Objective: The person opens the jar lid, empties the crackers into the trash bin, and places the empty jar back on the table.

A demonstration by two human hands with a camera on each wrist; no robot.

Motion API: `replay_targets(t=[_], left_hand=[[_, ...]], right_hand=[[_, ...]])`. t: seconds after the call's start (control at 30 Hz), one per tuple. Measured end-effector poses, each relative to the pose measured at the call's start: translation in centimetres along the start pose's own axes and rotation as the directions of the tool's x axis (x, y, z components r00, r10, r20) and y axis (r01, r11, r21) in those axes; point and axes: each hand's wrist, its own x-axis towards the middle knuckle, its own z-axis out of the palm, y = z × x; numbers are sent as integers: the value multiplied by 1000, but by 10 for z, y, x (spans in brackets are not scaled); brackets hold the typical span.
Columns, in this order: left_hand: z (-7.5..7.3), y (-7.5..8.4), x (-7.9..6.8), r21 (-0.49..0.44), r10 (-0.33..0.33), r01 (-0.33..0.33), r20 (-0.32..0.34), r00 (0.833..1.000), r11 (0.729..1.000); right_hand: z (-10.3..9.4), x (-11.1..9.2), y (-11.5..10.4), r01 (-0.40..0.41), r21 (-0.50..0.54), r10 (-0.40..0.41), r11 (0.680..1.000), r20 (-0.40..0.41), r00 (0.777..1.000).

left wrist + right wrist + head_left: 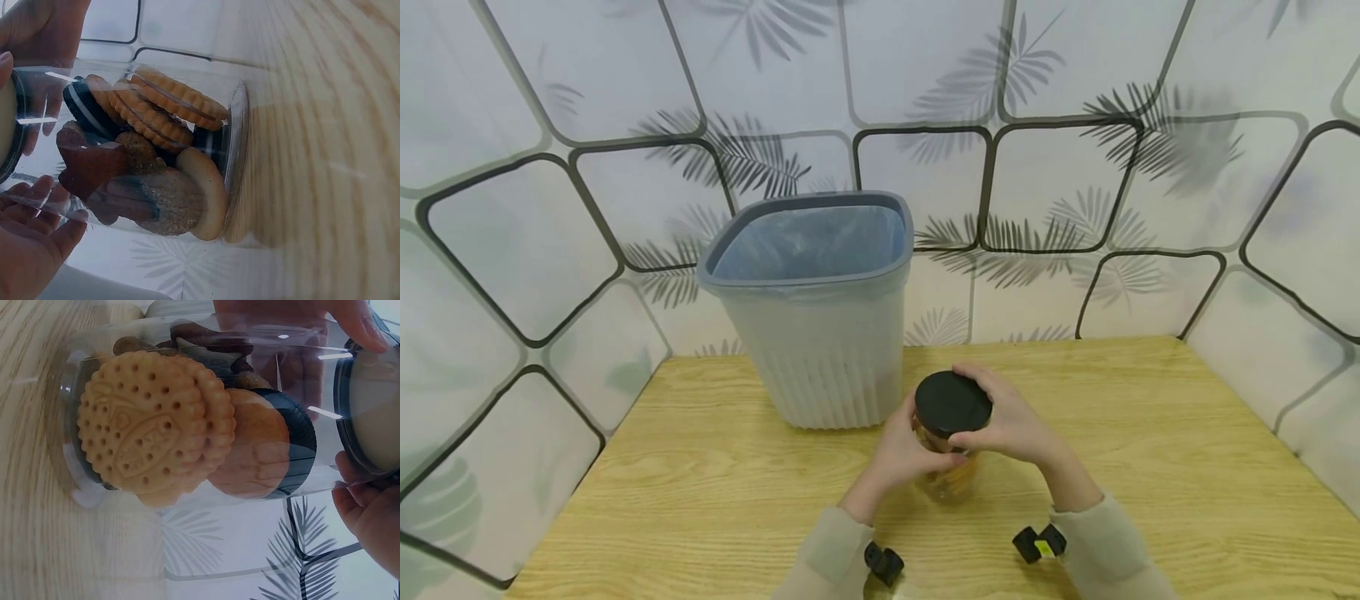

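Observation:
A clear jar (946, 487) with a black round lid (952, 402) stands upright on the wooden table. Through its wall, sandwich biscuits (150, 115), dark cream-filled cookies (90, 109) and a brown star-shaped cookie (94, 162) show in the left wrist view. A round biscuit with small holes (134, 425) faces the right wrist view. My left hand (904, 450) grips the jar just under the lid, thumb across the front. Fingers of my right hand (1017, 422) curl over the lid's far edge, with the thumb at its near edge.
Behind the jar and to its left stands a pale ribbed bin (827, 358) with a blue-grey rim, lined with a bag (812, 242). The tabletop (700, 500) ends at a patterned wall covering (925, 83). Each wrist carries a small black camera mount (883, 563).

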Motion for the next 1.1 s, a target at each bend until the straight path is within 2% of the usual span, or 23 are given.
replay_targets(t=[0.4,0.53,0.7,0.93,1.1], left_hand=[[-7,1,-1,-27,12,-10,60,998,1000],[-8,0,-2,-13,16,-15,74,997,1000],[-10,-3,-2,-38,17,-14,92,996,999],[-13,-5,-1,-71,64,-55,123,990,996],[-13,-5,1,-48,54,-48,134,990,998]], right_hand=[[4,0,-3,44,0,-44,999,-5,999],[5,-1,-3,47,18,-47,999,-8,999],[9,0,-3,71,38,-71,997,3,997],[10,1,0,110,80,-111,991,7,994],[10,2,1,127,94,-128,987,-1,992]])
